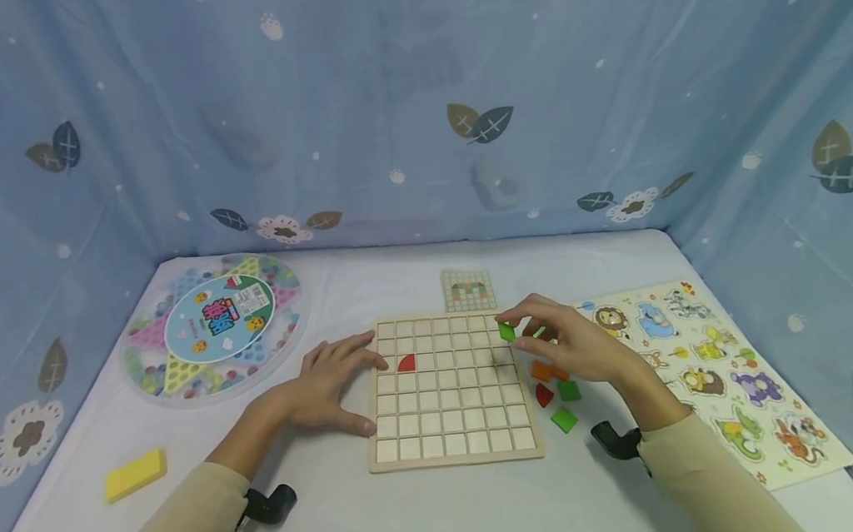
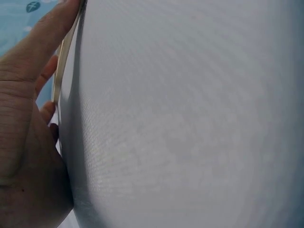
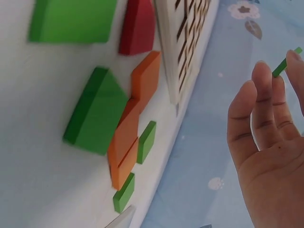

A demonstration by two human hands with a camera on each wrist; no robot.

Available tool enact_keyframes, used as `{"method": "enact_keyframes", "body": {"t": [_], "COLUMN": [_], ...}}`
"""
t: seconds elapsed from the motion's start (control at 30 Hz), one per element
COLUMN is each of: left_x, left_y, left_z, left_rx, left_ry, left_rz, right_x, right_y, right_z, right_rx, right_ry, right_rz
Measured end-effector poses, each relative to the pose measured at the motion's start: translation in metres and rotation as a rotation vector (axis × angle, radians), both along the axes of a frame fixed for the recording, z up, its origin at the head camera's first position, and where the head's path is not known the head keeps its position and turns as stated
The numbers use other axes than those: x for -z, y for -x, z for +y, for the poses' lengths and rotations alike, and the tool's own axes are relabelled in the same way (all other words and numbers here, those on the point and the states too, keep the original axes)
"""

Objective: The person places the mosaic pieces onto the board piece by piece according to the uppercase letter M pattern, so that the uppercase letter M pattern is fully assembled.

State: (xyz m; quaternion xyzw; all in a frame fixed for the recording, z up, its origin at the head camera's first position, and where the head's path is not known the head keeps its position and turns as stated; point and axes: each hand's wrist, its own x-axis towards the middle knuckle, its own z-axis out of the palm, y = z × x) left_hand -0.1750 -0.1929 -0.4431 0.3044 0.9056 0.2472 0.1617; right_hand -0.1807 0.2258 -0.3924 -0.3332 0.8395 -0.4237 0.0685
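A wooden grid board (image 1: 457,461) lies flat, with a red quarter-round tile (image 1: 407,363) in one of its left cells. At the board's left edge rests my left hand (image 1: 319,393), thumb and fingers spread and fingertips at the frame. My right hand (image 1: 576,344) pinches a small green tile (image 1: 506,331) over the board's upper right corner; in the right wrist view this tile (image 3: 280,68) shows edge-on between thumb and fingers. Loose beside the board lie orange tiles (image 1: 541,370), a red tile (image 1: 544,394) and green tiles (image 1: 563,420).
Behind the board lies a small pattern card (image 1: 468,290). An animal picture board (image 1: 693,362) lies on the right. On the left are a round game box (image 1: 157,379) with coloured beads and a yellow block (image 1: 135,475). A blue patterned curtain (image 1: 385,119) surrounds the white table.
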Motion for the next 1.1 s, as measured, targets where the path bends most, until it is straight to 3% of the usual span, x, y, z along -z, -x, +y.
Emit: {"method": "enact_keyframes", "body": {"t": [0.43,0.77,1.1], "left_x": [0.007,-0.001,0.001], "left_y": [-0.008,-0.001,-0.002], "left_z": [-0.005,-0.005,-0.001], "left_rx": [-0.015,0.007,0.012], "left_ry": [0.002,-0.003,0.005], "left_rz": [0.011,0.01,0.002], "right_x": [0.0,-0.006,0.001], "right_y": [0.007,0.011,0.014], "right_z": [-0.016,-0.038,-0.05], "right_rx": [-0.024,-0.012,-0.017], "right_ry": [0.036,0.027,0.022], "right_rz": [0.001,0.013,-0.03]}}
